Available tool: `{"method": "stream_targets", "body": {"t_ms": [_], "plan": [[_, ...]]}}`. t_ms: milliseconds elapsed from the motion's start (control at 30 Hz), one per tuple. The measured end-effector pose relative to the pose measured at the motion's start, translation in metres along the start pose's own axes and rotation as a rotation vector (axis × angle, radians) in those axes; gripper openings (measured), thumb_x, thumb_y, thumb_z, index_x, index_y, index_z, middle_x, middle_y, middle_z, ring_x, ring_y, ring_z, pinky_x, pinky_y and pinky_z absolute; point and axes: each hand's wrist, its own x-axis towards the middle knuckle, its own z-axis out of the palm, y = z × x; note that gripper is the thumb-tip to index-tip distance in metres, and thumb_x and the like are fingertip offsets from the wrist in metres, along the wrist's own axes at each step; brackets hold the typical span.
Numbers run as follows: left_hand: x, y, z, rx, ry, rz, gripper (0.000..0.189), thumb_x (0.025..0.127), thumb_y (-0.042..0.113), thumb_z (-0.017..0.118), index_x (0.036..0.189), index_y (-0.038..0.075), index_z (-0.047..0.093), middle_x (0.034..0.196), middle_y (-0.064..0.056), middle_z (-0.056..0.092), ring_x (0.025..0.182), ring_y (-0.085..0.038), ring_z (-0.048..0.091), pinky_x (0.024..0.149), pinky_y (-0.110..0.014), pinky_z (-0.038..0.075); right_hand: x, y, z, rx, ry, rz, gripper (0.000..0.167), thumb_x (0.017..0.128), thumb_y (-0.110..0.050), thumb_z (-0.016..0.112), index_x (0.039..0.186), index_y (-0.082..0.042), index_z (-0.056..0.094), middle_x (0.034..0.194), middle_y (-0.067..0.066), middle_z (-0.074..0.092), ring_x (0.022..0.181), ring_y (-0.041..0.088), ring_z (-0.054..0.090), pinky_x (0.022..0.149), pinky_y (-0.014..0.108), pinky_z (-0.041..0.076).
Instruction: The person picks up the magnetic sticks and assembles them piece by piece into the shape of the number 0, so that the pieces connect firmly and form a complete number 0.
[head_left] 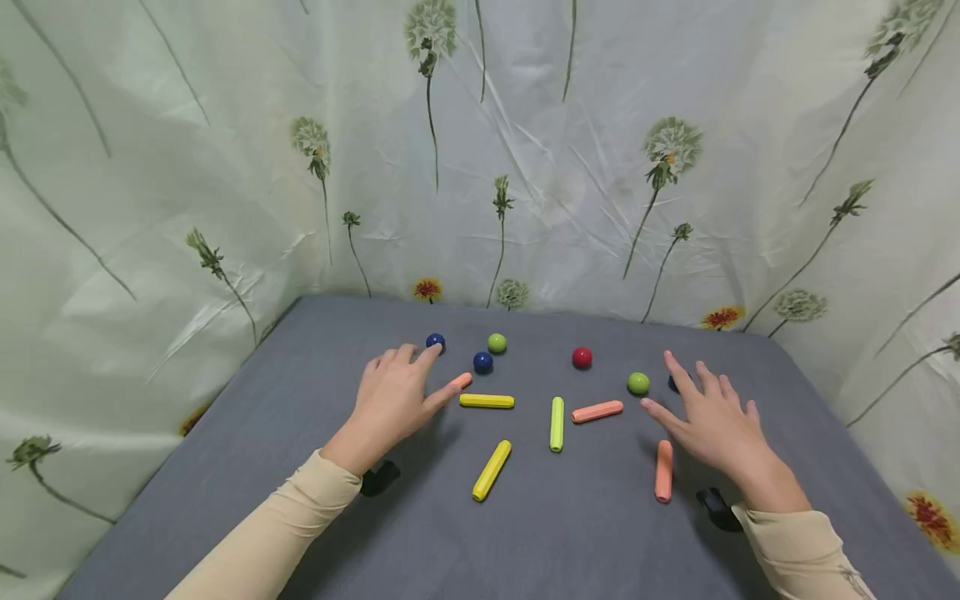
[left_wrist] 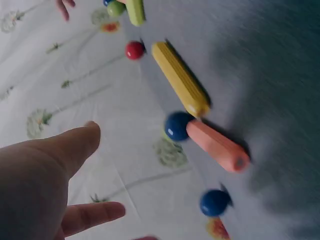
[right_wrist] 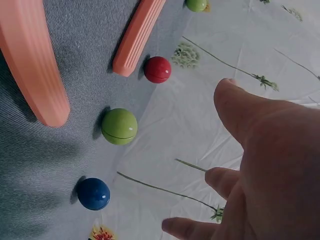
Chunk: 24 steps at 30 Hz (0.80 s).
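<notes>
My left hand [head_left: 396, 393] hovers with spread fingers over the left of the grey table, holding nothing. Close to it are a blue ball [head_left: 435, 341], another blue ball [left_wrist: 179, 126] and an orange stick [left_wrist: 218, 146] that the thumb partly hides in the head view. A yellow stick [head_left: 487, 401] lies right of the thumb. My right hand [head_left: 716, 425], fingers apart and holding nothing, is raised over the right side. Near it lie a green ball [right_wrist: 119, 126], a dark blue ball [right_wrist: 93, 193] half hidden by fingers in the head view, and an orange stick [head_left: 663, 472].
Between the hands lie a second yellow stick [head_left: 492, 471], a lime stick [head_left: 557, 424], another orange stick [head_left: 597, 412] and a red ball [head_left: 582, 358]. A second green ball [head_left: 497, 343] sits farther back. Dandelion-print curtain [head_left: 480, 167] borders the grey table [head_left: 525, 550].
</notes>
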Motion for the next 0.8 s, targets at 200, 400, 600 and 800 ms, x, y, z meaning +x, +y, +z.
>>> {"method": "stream_targets", "body": {"t_ms": [200, 400, 600, 800], "plan": [[0.002, 0.028, -0.002, -0.123, -0.102, 0.083, 0.053, 0.097, 0.044, 0.081, 0.136, 0.01, 0.07, 0.109, -0.011, 0.073, 0.082, -0.024, 0.069, 0.066, -0.04, 0.06, 0.015, -0.008, 0.003, -0.014, 0.038, -0.062, 0.09, 0.106, -0.059, 0.059, 0.171, -0.008, 0.023, 0.151, 0.042, 0.047, 0.131, 0.062, 0.054, 0.094, 0.074, 0.05], [0.013, 0.065, 0.007, -0.226, -0.213, 0.191, 0.042, 0.099, 0.042, 0.078, 0.125, 0.008, 0.074, 0.11, -0.009, 0.078, 0.084, -0.02, 0.073, 0.07, -0.035, 0.06, 0.03, -0.008, -0.001, -0.001, 0.027, -0.052, 0.079, 0.105, -0.051, 0.065, 0.163, -0.004, 0.039, 0.137, 0.036, 0.06, 0.119, 0.053, 0.064, 0.084, 0.066, 0.055], [0.018, 0.097, 0.022, -0.236, -0.31, 0.284, 0.049, 0.099, 0.044, 0.079, 0.127, 0.006, 0.073, 0.105, -0.007, 0.078, 0.074, -0.01, 0.068, 0.061, -0.022, 0.053, 0.039, -0.004, 0.0, 0.021, 0.004, -0.077, 0.069, 0.103, -0.042, 0.07, 0.153, 0.001, 0.05, 0.126, 0.031, 0.068, 0.106, 0.044, 0.069, 0.075, 0.057, 0.057], [0.026, 0.115, 0.038, -0.26, -0.391, 0.253, 0.056, 0.095, 0.05, 0.081, 0.127, 0.005, 0.071, 0.089, -0.002, 0.07, 0.069, -0.01, 0.06, 0.061, -0.022, 0.051, 0.048, -0.004, 0.008, 0.033, -0.02, -0.073, 0.066, 0.103, -0.037, 0.072, 0.15, 0.004, 0.051, 0.12, 0.03, 0.069, 0.103, 0.041, 0.07, 0.076, 0.054, 0.057]]}}
